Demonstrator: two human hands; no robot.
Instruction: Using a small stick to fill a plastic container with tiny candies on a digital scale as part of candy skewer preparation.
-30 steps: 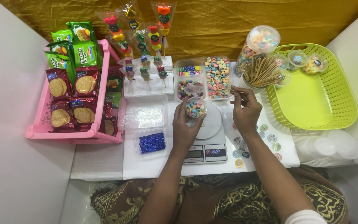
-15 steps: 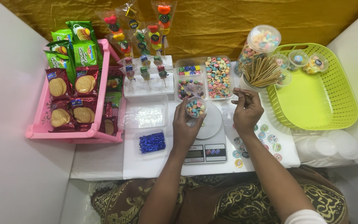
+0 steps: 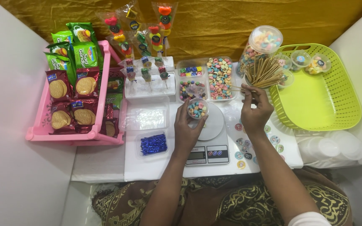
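Observation:
My left hand (image 3: pixel 188 129) holds a small clear cup of pastel candies (image 3: pixel 197 108) just above the round plate of a white kitchen scale (image 3: pixel 209 138). My right hand (image 3: pixel 255 109) is raised to the right of it, fingers pinched on a thin wooden skewer (image 3: pixel 236 88) that points left toward the candy trays. Right behind that hand stands a bundle of wooden skewers (image 3: pixel 265 72). Clear trays of coloured ring candies (image 3: pixel 220 78) and round candies (image 3: pixel 190 87) lie behind the scale.
A pink rack (image 3: pixel 42 125) of biscuit packs stands at left. Candy skewers in wrappers (image 3: pixel 147 71) stand in a white block. A lime basket (image 3: pixel 319 94) holds small lidded cups. There are also a jar of candies (image 3: pixel 260 46), blue twist ties (image 3: pixel 153 144), round stickers (image 3: pixel 244 144) and clear lids (image 3: pixel 332 146).
My right hand has lifted slightly toward the skewer bundle, still pinching the skewer. My left hand keeps the candy cup over the scale.

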